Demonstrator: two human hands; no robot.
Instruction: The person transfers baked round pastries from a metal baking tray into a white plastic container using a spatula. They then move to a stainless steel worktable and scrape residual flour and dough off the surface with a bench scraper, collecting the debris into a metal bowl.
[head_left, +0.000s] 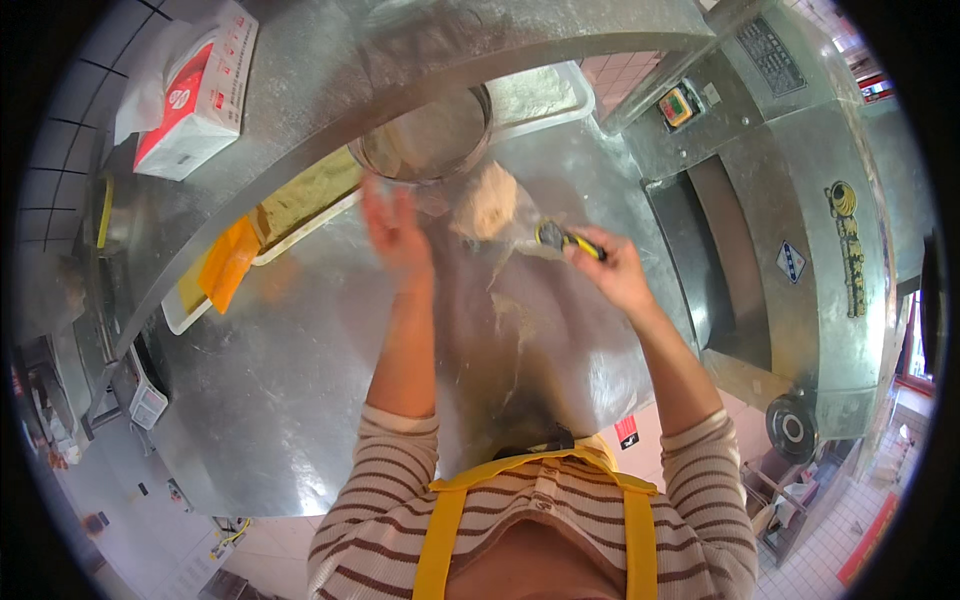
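Observation:
My right hand (615, 270) grips a small tool (553, 234) by its black and yellow handle. The tool's rounded grey head points left, towards a pale beige, dough-like lump (489, 201). The lump sits on the stainless steel worktop (300, 375), with what looks like clear plastic around it. My left hand (394, 225) is blurred, its fingers apart, with no held thing visible. It is just below the near rim of a round metal vessel (427, 142); contact with the rim cannot be told. Whitish smears (514, 319) streak the steel between my forearms.
A steel shelf (315, 112) overhangs the back, bearing a tissue box (195, 97). Beneath it stand a long white tray of yellowish powder (311, 191), an orange scraper (229, 262) and a white tray of white powder (532, 97). A steel machine (810, 225) borders the right side.

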